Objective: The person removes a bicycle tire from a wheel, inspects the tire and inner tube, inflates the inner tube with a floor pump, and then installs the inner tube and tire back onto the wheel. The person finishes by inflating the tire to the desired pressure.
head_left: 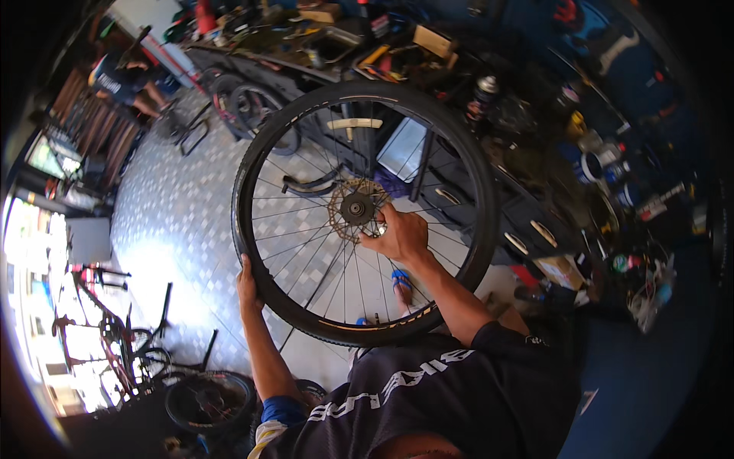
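A bicycle wheel (pixel 478 249) with a black tyre is held up in front of my body, its flat side facing me. My left hand (pixel 248 286) grips the tyre at its lower left edge, fingers partly hidden behind it. At the middle of the wheel, my right hand (pixel 401 234) is curled around the right side of the hub (pixel 356 208), by the brake disc (pixel 335 210). Thumb and forefinger lie on either side of a small shiny spot. The other fingertips of that hand are hidden.
A cluttered workbench (pixel 329 47) with drawers (pixel 527 229) curves along the far and right sides. Bicycles (pixel 115 329) stand at the left, and another wheel (pixel 210 402) lies lower left. A person (pixel 126 76) bends over at the far left. My sandalled foot (pixel 401 283) shows through the spokes.
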A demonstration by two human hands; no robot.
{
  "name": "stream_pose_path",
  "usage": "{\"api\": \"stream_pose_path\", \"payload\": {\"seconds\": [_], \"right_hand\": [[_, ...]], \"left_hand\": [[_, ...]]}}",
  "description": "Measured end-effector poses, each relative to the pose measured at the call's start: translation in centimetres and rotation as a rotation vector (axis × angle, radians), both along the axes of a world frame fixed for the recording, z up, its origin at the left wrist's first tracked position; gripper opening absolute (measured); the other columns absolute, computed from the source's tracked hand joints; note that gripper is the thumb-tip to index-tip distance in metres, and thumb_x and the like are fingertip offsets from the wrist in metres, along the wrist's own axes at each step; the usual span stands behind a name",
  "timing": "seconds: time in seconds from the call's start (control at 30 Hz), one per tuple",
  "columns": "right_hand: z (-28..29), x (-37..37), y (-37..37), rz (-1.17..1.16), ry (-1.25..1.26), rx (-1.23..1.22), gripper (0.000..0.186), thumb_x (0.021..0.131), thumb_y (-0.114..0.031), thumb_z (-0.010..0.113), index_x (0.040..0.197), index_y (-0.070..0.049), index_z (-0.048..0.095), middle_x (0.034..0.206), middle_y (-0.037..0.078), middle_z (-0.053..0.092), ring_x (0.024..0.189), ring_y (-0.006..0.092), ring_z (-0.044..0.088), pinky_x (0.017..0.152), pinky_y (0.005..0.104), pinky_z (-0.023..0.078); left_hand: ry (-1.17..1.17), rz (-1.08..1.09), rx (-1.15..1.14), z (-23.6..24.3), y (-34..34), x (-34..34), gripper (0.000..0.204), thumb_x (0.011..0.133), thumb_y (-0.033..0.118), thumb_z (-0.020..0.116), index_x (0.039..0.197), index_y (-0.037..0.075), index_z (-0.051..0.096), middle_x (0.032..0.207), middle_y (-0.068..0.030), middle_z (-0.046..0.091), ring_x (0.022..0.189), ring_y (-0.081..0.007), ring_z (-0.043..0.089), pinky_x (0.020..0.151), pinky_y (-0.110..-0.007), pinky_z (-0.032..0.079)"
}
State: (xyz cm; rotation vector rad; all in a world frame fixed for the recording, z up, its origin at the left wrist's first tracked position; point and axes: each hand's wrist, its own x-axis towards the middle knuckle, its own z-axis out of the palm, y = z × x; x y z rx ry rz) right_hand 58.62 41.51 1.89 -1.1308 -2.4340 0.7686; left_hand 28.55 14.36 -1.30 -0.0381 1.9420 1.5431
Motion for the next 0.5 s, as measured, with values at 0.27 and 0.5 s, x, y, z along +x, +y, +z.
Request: {"api": "stream_pose_path", "payload": {"seconds": [0.27,0.5], "right_hand": [[-0.3,6.3,-3.7,-0.265,-0.033,0.024,0.059,0.071,-0.056,0.085,0.102,-0.01,0.064,0.082,0.006,0.073,0.069,0.0321,0.074,0.07,0.0448,0.056],[-1.4,11.6,-8.0,-0.633,-0.047,0.029,0.057,0.069,-0.054,0.087,0.095,-0.008,0.067,0.08,0.006,0.073,0.072,0.0301,0.074,0.067,0.0441,0.056]], "left_hand": [[-0.154,-0.275,0.171,-2.6,5.8,-0.9,0.068,0.096,0.071,0.06,0.099,0.003,0.066,0.077,-0.0076,0.063,0.065,-0.0193,0.063,0.059,-0.034,0.052],[-0.327,-0.494,0.271,-2.6,8.9,3.1,0.066,0.097,0.066,0.062,0.108,0.001,0.066,0.086,-0.0086,0.066,0.076,-0.0204,0.064,0.07,-0.036,0.054]]}}
